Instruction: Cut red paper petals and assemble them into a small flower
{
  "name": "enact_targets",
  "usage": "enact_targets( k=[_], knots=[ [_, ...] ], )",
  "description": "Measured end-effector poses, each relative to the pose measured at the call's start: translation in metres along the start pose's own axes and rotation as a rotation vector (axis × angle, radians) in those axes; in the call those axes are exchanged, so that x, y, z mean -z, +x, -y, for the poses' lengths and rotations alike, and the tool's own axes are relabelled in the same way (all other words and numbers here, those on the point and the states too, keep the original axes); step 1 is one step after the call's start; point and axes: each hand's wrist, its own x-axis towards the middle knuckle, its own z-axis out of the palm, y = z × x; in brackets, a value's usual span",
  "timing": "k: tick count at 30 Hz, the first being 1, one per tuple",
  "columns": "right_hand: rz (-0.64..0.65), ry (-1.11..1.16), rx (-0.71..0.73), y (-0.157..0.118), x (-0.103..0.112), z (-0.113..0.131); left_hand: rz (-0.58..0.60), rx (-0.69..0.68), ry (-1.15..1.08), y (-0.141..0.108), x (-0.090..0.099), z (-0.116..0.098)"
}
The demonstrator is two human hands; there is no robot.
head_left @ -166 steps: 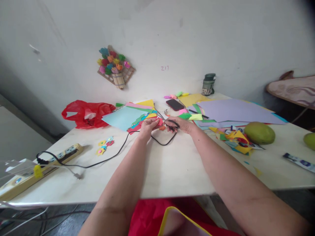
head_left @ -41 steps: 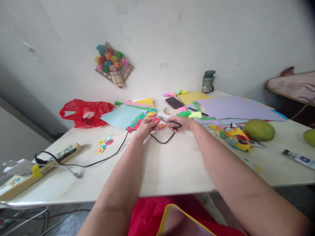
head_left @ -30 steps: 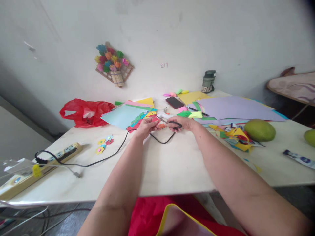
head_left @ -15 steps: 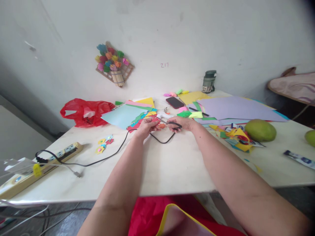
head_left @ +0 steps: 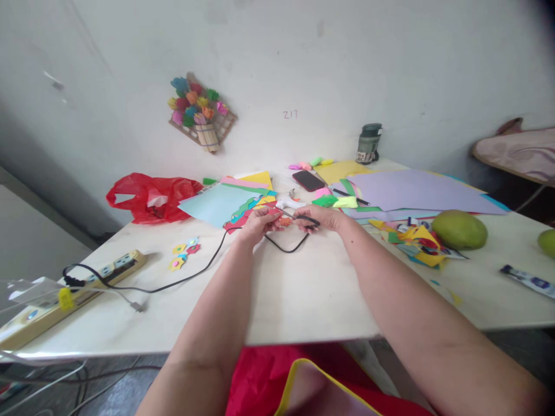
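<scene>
My right hand (head_left: 326, 218) is closed around the black handles of a pair of scissors (head_left: 309, 220), whose blades point left toward my other hand. Between the fingertips of my left hand (head_left: 260, 223) is a small orange paper piece (head_left: 285, 221), right by the blades; its exact shape is too small to make out. Just behind both hands lies a white glue gun (head_left: 291, 204), partly hidden. Its black cord (head_left: 203, 267) appears to pass under my left wrist. Layered red, blue and green paper strips with wavy edges (head_left: 243, 215) lie beyond my left hand.
At left are a power strip (head_left: 125, 263), small paper flowers (head_left: 177, 263) and a red plastic bag (head_left: 173, 193). Toward the right lie a phone (head_left: 308, 180), purple sheets (head_left: 403, 190), paper scraps (head_left: 422, 242) and a green mango (head_left: 459, 229). A bottle (head_left: 368, 143) stands at the back.
</scene>
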Motion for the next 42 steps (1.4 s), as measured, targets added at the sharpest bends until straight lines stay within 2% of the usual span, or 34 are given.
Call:
enact_targets(
  k=[12,18,25,32,37,42],
  knots=[
    [-0.029,-0.032,-0.014,0.001,0.000,-0.003,0.009,0.010,-0.011,0.000,0.002,0.002],
    [-0.014,0.018,0.047,0.003,0.005,-0.008,-0.035,0.003,0.006,-0.001,0.000,0.000],
    [-0.227,0.218,0.110,0.009,0.004,-0.014,-0.113,-0.066,-0.051,0.000,-0.001,0.003],
    [-0.397,0.391,0.182,0.022,-0.011,-0.010,-0.095,-0.103,-0.043,0.000,-0.006,0.002],
    [-0.518,0.387,0.163,0.028,-0.022,-0.003,-0.075,-0.094,-0.046,-0.001,-0.013,0.002],
    [-0.637,0.386,0.118,0.025,-0.024,0.007,-0.115,-0.097,-0.097,0.000,-0.014,0.005]
  ],
)
